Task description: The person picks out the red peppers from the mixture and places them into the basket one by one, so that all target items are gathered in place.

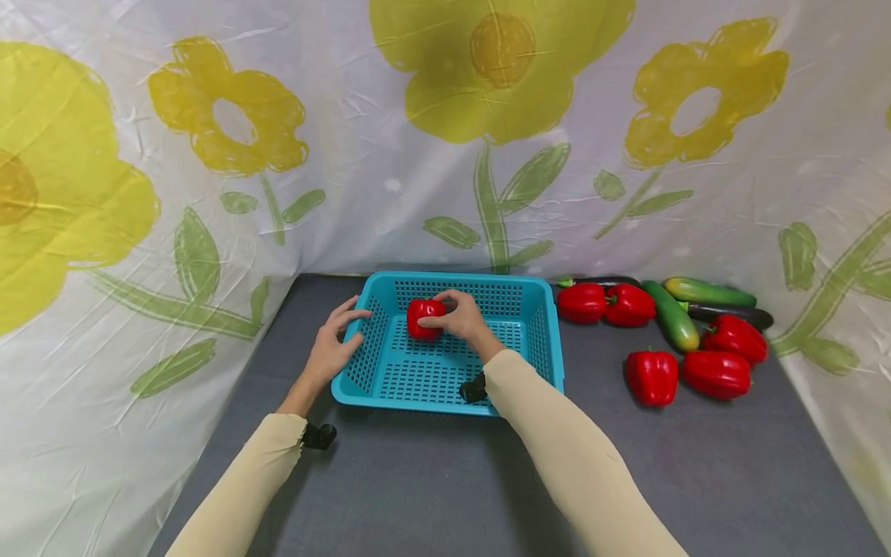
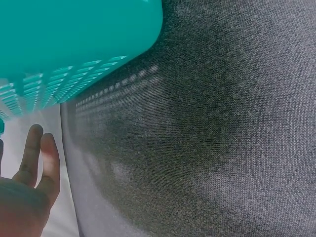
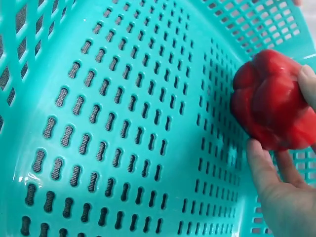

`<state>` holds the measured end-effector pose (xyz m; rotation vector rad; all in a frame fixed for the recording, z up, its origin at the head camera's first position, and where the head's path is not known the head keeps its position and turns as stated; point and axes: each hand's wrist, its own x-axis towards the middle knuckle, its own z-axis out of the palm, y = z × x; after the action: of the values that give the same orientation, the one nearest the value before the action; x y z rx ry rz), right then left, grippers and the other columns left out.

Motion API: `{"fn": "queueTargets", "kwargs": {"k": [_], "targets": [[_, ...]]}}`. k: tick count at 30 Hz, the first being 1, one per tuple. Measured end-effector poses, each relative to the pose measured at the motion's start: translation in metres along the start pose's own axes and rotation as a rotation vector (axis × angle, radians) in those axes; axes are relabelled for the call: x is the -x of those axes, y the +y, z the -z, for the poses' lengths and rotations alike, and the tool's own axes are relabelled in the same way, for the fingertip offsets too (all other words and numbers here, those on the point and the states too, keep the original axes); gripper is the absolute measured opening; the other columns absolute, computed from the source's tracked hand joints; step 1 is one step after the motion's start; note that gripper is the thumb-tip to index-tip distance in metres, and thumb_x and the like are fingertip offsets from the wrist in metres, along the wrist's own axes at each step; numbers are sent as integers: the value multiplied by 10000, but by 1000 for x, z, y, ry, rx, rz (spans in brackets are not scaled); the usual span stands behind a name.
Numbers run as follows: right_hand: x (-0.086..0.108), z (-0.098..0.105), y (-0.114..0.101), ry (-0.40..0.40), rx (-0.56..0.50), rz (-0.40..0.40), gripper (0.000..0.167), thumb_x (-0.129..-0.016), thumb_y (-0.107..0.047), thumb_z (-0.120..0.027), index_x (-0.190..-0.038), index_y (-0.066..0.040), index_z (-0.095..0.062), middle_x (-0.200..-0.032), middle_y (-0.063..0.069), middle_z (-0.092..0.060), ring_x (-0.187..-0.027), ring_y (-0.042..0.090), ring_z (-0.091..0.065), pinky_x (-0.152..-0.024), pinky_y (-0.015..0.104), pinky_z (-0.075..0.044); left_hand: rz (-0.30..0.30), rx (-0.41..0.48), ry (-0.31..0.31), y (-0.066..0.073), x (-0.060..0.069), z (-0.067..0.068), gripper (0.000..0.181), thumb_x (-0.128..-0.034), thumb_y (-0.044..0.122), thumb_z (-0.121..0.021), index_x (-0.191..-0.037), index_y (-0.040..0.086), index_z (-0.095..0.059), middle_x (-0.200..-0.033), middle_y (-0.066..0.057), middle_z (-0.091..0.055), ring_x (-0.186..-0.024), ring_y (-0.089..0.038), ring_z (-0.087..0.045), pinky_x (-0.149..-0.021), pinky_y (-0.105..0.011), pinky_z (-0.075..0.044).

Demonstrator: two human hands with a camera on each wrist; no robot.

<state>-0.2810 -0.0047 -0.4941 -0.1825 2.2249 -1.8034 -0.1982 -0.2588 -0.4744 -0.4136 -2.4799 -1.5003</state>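
Observation:
A turquoise plastic basket [image 1: 418, 381] with slotted walls and floor stands on the dark table. Inside it, towards the left, my right hand [image 1: 465, 319] grips a red bell pepper [image 1: 422, 319] between thumb and fingers. The right wrist view shows the pepper [image 3: 271, 98] close to the basket floor; whether it touches the floor I cannot tell. My left hand [image 1: 330, 348] is at the basket's left rim, fingers spread and loosely extended. In the left wrist view, fingers of that hand [image 2: 27, 192] show beside the basket's outer wall [image 2: 74, 29].
Right of the basket lie several red bell peppers [image 1: 650, 377], green cucumbers [image 1: 671, 313] and dark eggplants [image 1: 731, 312]. A white cloth with yellow flowers [image 1: 376, 186] hangs behind the table [image 1: 418, 480] and along its sides.

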Motion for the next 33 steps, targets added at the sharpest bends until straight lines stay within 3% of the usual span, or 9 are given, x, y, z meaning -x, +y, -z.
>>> {"fn": "queueTargets", "kwargs": {"k": [15, 33], "targets": [[0, -2, 2, -20, -3, -77, 499, -855, -137, -835, -1282, -24, -603, -1225, 197, -589, -1105, 340, -577, -857, 435, -554, -11, -3, -2, 2, 1, 1, 352, -915, -166, -533, -1260, -149, -605, -1530, -353, -324, -1373, -540, -334, -992, -657, -353], [-1, 0, 3, -71, -39, -107, 584, -858, -137, -830, -1367, -34, -562, -1277, 230, -566, -1150, 367, -565, -901, 497, -532, 9, 2, -6, 2, 0, 1, 361, -915, -162, -534, -1270, -148, -601, -1537, -346, -318, -1376, -532, -335, -1001, -653, -353]]}}
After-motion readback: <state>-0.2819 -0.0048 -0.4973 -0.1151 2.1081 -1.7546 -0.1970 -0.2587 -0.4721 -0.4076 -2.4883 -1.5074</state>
